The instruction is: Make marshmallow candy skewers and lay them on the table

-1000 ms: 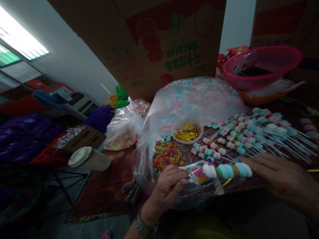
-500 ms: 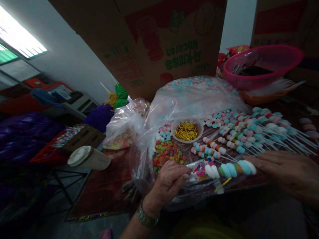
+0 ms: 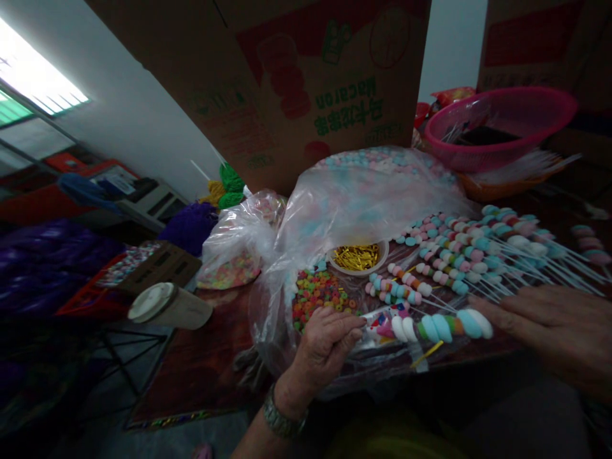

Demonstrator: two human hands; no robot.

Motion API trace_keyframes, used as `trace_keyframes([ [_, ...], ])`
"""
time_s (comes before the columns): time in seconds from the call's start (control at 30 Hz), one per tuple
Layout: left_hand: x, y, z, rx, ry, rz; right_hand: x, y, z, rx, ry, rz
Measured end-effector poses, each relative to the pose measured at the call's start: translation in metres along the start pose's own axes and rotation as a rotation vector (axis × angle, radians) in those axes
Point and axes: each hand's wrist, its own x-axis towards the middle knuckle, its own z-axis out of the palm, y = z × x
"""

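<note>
My left hand (image 3: 327,341), with a watch on the wrist, is closed in a pinch at the left end of a marshmallow skewer (image 3: 437,326). Beside its fingertips lies a shiny printed wrapper (image 3: 382,323), next to the skewer's white marshmallows. White, blue, green and orange pieces are threaded along the skewer, which is held level over the table's front edge. At its right end is my right hand (image 3: 549,331), fingers stretched out; whether they touch the tip is hard to tell. A yellow twist tie (image 3: 427,354) hangs just below the skewer.
Finished marshmallow skewers (image 3: 482,245) lie piled at the right. A bowl of gold twist ties (image 3: 358,257) and ring-shaped candies (image 3: 320,293) sit behind my left hand. Beyond are a large plastic bag of marshmallows (image 3: 363,191), a pink basket (image 3: 502,121) and a cardboard box (image 3: 287,83). A cup (image 3: 172,305) stands left.
The large bag's plastic has sagged forward, covering the back of the bowl and some loose marshmallows. Both hands and the skewer stay almost in place.
</note>
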Motion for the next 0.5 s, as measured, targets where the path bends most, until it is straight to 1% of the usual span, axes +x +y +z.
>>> trace_keyframes([
  [0.07,0.0012,0.0003,0.0011,0.048,-0.003,0.008,0.0016,-0.0029,-0.0018,0.005,0.003,-0.018],
  [0.13,0.0026,0.0011,0.0025,0.083,-0.037,0.035,0.0035,-0.0063,-0.0025,0.021,0.007,-0.023],
  [0.23,0.003,0.0018,0.0047,0.103,-0.083,0.067,0.0054,-0.0092,-0.0002,0.073,-0.018,0.032],
  [0.3,0.0018,0.0015,0.0051,0.078,-0.087,0.074,0.0048,-0.0082,0.0023,0.087,-0.033,0.085],
  [0.37,0.0003,0.0011,0.0045,0.029,-0.088,0.083,0.0035,-0.0056,0.0037,0.091,-0.041,0.106],
  [0.5,0.0004,0.0019,0.0025,-0.024,-0.118,0.102,0.0045,-0.0031,0.0011,0.146,-0.088,0.043],
])
